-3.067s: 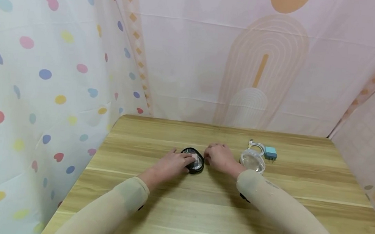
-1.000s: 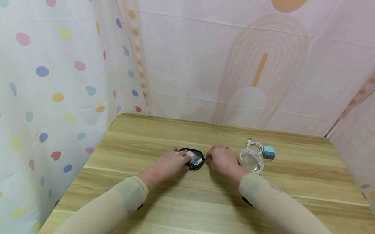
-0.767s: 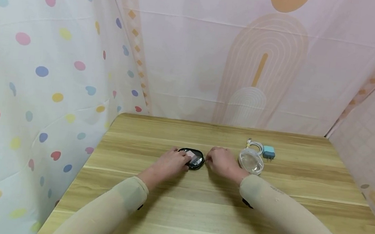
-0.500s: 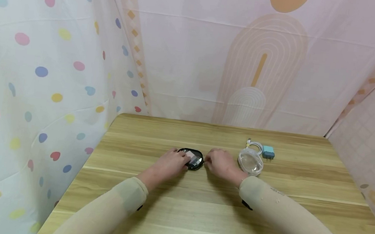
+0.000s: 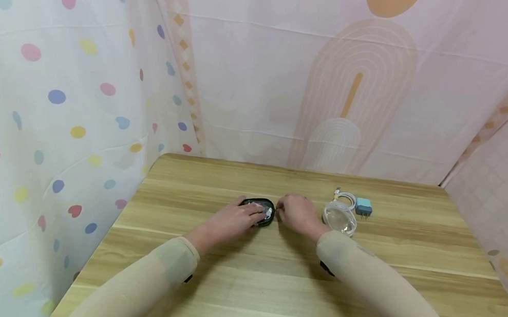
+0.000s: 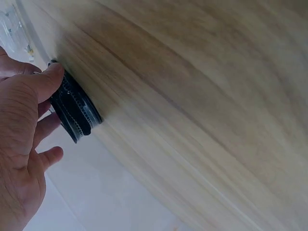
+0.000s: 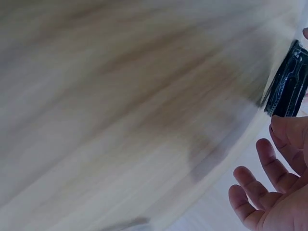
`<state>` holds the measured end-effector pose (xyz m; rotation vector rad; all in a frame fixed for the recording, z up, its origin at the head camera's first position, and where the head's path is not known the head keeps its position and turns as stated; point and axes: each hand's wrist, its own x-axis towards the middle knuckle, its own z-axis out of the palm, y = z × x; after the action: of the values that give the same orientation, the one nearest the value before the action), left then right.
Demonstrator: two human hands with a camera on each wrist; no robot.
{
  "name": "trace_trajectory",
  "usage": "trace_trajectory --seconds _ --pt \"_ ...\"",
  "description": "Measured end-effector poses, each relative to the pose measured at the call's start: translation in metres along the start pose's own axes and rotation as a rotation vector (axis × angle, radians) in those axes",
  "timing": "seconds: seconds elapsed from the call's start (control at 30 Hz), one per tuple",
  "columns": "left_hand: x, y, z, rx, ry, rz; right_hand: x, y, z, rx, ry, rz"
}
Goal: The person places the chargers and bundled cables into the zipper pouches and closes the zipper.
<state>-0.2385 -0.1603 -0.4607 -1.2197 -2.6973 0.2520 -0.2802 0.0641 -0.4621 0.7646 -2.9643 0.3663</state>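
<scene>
A small black zipper pouch point(image 5: 269, 213) with a clear top lies on the wooden table. Zipper teeth run along the side of the pouch point(image 6: 77, 108) in the left wrist view. My left hand point(image 5: 234, 220) holds it from the left, fingers over the clear top and thumb against its side. At the pouch's right end, the thumb and forefinger of my right hand point(image 5: 296, 213) come together in a pinch at the zipper; the pull itself is hidden by the fingertips. The other fingers of the right hand point(image 7: 284, 192) are loosely bent and spread apart.
Right of my right hand lie a round clear case point(image 5: 339, 219), a coiled white cable point(image 5: 347, 198) and a blue plug adapter point(image 5: 363, 206). Curtains point(image 5: 262, 77) hang behind and beside the wooden table point(image 5: 240, 291).
The pouch has turned and shifted slightly away from me, to the left. My left fingers now reach further over its top. The right hand has moved a little forward and left with it.
</scene>
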Motion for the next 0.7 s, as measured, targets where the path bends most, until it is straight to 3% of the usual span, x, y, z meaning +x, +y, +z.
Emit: trace_trajectory --seconds 0.3,0.53,0.7 --pt "-0.0045 -0.0055 0.0004 -0.154 -0.060 -0.119 0.0103 -0.0030 0.0034 0.038 -0.039 0.028" --pt "-0.0021 -0.0046 -0.0030 -0.208 -0.122 -0.183 0.0068 -0.0019 0.0020 0.061 -0.040 -0.007" --pt "-0.0003 -0.0026 -0.0059 -0.224 -0.131 -0.201 0.0027 -0.0043 0.0008 0.068 -0.034 -0.037"
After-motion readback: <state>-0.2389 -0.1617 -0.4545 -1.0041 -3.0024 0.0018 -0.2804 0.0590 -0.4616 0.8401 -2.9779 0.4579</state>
